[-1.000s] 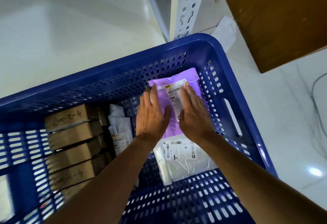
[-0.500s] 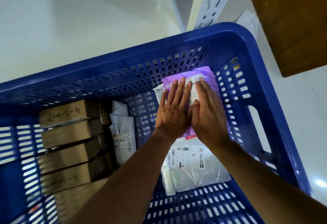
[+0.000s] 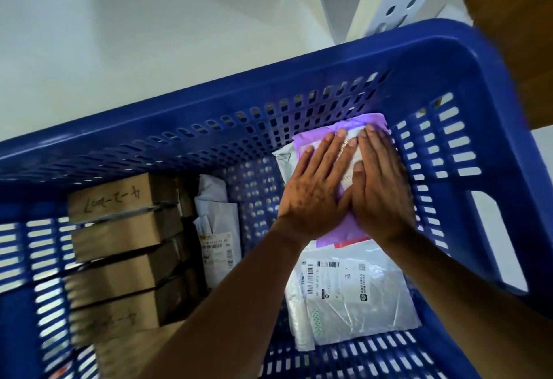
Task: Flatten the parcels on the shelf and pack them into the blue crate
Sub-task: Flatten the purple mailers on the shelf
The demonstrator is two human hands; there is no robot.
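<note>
Left hand [image 3: 314, 196] and right hand [image 3: 384, 196], grip released and fingers straight, press the purple mailer [image 3: 372, 121] flat inside the blue crate [image 3: 269, 79]. Next, I'd guess, they lift off and fetch another parcel.

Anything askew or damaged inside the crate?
Nothing stands out. The left hand and right hand press the purple parcel flat in the blue crate, overlapping a white parcel; brown boxes stand in a tidy row.

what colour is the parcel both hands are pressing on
The parcel is purple, seen best in the head view.
</note>
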